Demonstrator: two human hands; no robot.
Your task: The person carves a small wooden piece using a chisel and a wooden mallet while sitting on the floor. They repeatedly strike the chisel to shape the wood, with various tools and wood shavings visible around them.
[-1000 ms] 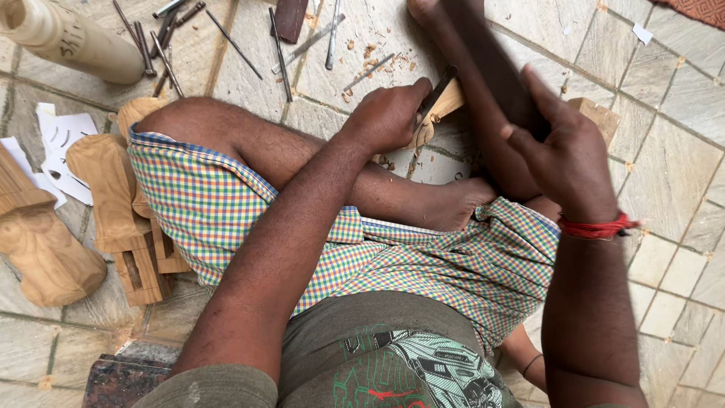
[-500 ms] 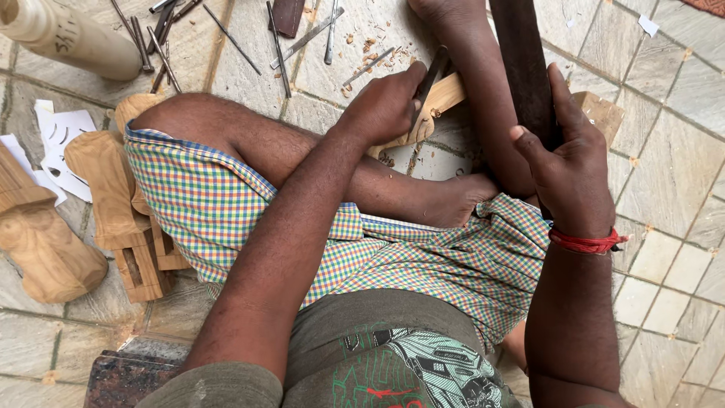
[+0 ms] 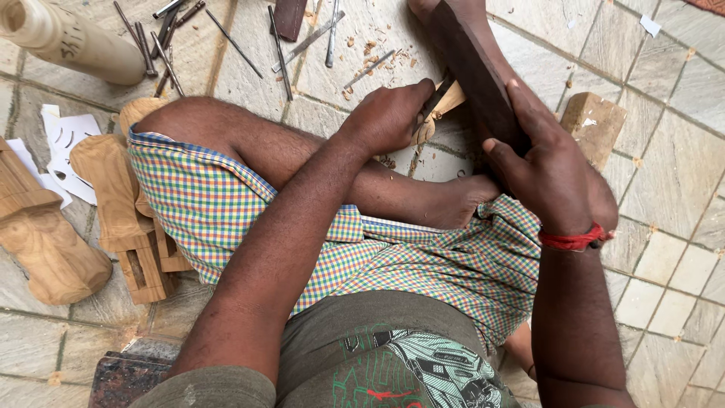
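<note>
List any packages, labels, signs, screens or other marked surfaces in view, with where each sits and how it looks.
No packages, signs or screens in view.
Pale wooden cylinder: top left on the floor, lying down, with dark handwritten marks on its side.
White paper cutouts: left, on the floor beside the carved wooden pieces; flat sheets with curved slots cut out.
Printed shirt: bottom centre, grey-green cloth with a green, black and red graphic.

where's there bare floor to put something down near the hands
Bare tiles lie right of the wood block and beyond the right hand, out to the frame edge. It is crowded above the left hand: metal chisels and wood chips. Carved wooden pieces fill the floor by the left knee.
</note>
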